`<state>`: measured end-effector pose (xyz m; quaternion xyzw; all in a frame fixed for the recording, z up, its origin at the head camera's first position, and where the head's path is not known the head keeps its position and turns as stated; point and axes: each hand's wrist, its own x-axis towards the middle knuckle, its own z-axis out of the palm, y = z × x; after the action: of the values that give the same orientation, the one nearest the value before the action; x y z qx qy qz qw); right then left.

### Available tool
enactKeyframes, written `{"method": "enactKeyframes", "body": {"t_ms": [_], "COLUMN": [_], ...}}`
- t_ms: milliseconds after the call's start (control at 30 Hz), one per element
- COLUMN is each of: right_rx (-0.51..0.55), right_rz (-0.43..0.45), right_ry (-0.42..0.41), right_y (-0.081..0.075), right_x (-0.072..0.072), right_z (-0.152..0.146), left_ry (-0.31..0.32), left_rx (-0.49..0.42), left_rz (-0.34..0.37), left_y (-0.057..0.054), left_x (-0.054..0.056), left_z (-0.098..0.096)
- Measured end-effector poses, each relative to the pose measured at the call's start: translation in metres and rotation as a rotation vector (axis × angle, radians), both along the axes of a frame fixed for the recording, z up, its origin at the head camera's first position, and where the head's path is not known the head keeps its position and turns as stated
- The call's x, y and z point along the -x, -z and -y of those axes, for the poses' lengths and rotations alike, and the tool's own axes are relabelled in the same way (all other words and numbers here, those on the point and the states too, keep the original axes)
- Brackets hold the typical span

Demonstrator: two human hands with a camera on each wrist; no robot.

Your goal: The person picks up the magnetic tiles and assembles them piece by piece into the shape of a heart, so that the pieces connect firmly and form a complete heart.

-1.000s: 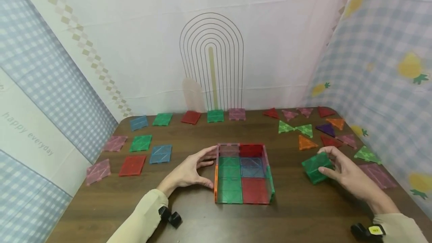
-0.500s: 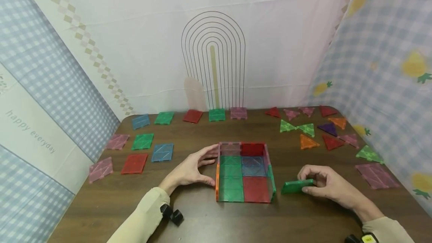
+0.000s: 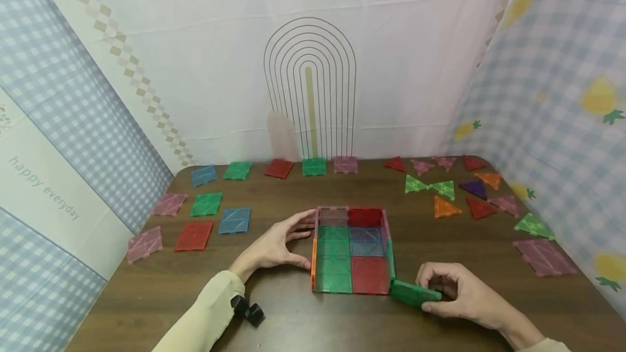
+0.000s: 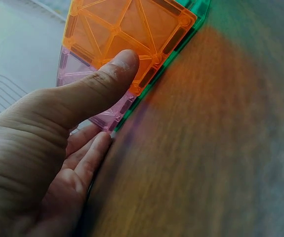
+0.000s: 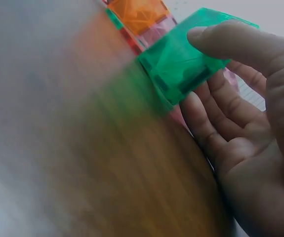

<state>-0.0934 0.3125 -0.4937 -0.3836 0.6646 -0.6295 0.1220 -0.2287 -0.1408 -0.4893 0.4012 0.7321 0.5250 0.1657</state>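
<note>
green tile (image 3: 413,293) (lower right of frame) now at the tile box's (image 3: 337,265) corner, was well clear of it | right fingers (image 3: 432,269) pinching it, left fingers (image 3: 299,218) spread along box's left wall | brown wood-grain tabletop (image 3: 274,192) | white arch-print cloth (image 3: 401,69) up top, blue gingham (image 3: 548,102) at sides

The left wrist view crops the orange tile (image 4: 124,37).

- Held tile (image 3: 415,293): translucent green
- Box floor (image 3: 369,275): green, green, blue, red
- Box walls (image 3: 365,217): pink, red, orange, green
- Table (image 3: 303,335): brown, wood-grained
- Left cloth (image 3: 93,102): blue-and-white gingham
- Right cloth (image 3: 562,58): pale-blue check, yellow fruit
- Back cloth (image 3: 210,69): white, thin dark arches
</note>
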Motion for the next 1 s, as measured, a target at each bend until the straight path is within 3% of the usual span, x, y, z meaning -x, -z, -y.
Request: {"method": "enactKeyframes", "body": {"t_ms": [533,667,900,1000], "right_rx": [0.055,0.045,-0.042,-0.049], "right_rz": [-0.032,-0.038,0.009,0.027], "right_ry": [-0.059,0.021,0.306,0.365], "right_y": [0.008,0.006,0.003,0.003], "right_x": [-0.003,-0.008,-0.017,-0.018], "right_z": [0.009,0.028,0.049,0.052], "left_ry": [-0.01,-0.013,-0.023,-0.021], "left_rx": [0.016,0.018,0.018,0.02], "left_rz": [0.017,0.016,0.004,0.006], "left_y": [-0.001,-0.002,-0.002,-0.002], "left_x": [-0.001,-0.002,-0.002,-0.002], "left_z": [0.001,0.001,0.0,0.0]}}
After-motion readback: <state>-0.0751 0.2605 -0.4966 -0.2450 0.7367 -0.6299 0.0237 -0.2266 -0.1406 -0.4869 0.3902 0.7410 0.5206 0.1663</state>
